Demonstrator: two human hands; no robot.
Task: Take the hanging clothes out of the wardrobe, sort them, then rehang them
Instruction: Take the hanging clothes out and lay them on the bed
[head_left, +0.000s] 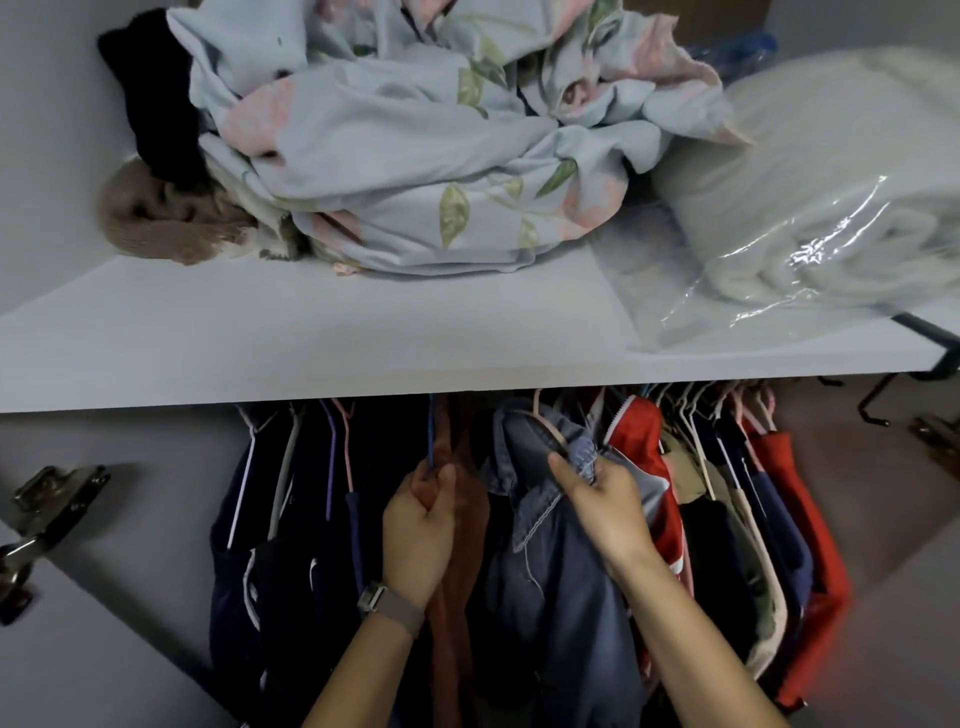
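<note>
Two hands (415, 535), one shelf (311, 338), two hinges (57, 488), one wristband (389, 610).

I see two bare forearms with no sleeves showing, the left hand (415, 540) wearing a wristwatch (389, 608) with a silvery case and greyish-tan band, the right hand (602, 509) unadorned.

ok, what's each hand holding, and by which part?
Left hand grips the rust-brown garment at its top, by the blue hanger. Right hand pinches the denim shirt at its collar.
</note>
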